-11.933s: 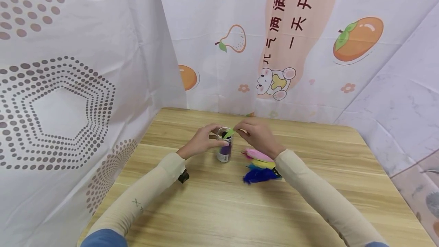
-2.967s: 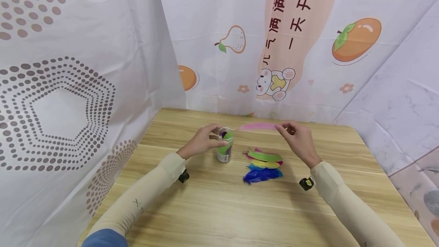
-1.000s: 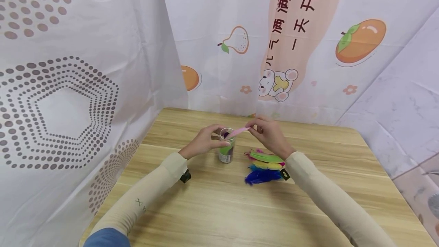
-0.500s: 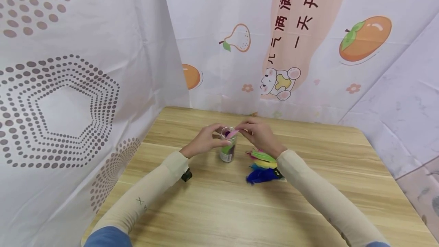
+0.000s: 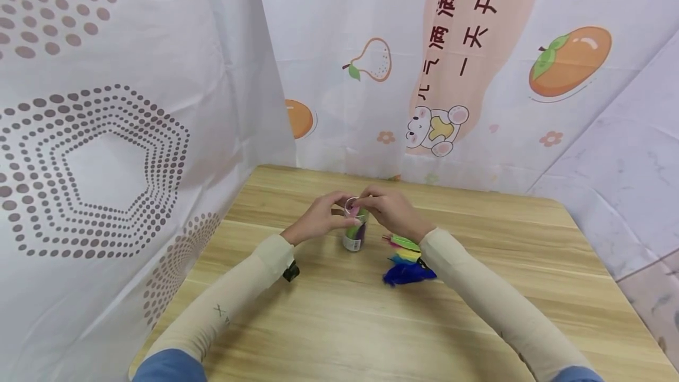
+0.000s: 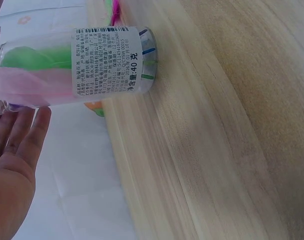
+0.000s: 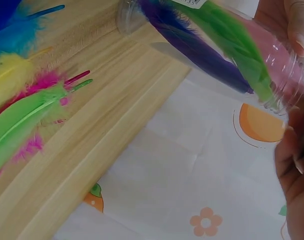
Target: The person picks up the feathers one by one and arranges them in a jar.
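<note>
A clear plastic jar (image 5: 352,244) with a white printed label stands upright on the table. My left hand (image 5: 320,218) grips it near the mouth, thumb in front and fingers behind. Inside are a purple feather (image 7: 192,55), a green feather (image 7: 232,42) and most of a pink feather (image 7: 269,45). At the jar's mouth, my right hand (image 5: 391,212) has its curled fingertips on the top end of the pink feather; that end is hidden by the fingers in the right wrist view.
Right of the jar, feathers lie in a row on the wooden table (image 5: 345,323): light green (image 7: 21,122), magenta (image 7: 46,80), yellow (image 7: 9,72), light blue (image 7: 21,35) and dark blue (image 5: 405,274). Patterned cloth (image 5: 329,105) hangs behind and left of the table.
The pink feather, held out to the right of the jar earlier, has gone down into it. My right hand moved left to the mouth; my left hand keeps its grip.
</note>
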Motion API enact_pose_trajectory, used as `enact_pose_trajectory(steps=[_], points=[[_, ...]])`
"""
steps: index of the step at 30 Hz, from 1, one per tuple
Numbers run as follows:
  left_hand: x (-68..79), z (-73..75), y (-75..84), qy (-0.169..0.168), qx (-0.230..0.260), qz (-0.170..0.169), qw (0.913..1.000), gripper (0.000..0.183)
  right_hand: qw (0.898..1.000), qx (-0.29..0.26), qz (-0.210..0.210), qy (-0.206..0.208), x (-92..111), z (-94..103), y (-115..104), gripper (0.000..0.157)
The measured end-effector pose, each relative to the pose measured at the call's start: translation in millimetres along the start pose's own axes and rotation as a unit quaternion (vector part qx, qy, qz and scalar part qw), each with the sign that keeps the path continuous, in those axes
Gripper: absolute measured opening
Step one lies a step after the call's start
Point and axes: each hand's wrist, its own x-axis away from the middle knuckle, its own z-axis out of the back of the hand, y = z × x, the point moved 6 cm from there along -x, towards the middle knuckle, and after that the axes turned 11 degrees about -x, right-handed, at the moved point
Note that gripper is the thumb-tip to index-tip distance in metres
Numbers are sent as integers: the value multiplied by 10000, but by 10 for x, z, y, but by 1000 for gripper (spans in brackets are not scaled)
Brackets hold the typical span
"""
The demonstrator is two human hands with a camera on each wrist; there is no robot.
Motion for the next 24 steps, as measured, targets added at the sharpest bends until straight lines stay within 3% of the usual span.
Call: enact_pose_trajectory(steps=[6, 16, 24], points=[[-1, 3, 12, -27, 21, 31, 10000, 51, 9995, 78, -112, -284, -34, -30, 14, 17], [-14, -5, 28, -33, 11, 2, 10000, 50, 9998, -76, -131, 87, 7, 50, 20, 13], [3, 0, 37, 19, 46, -14, 10000, 47, 9998, -115, -90, -108, 46, 44, 8, 20]])
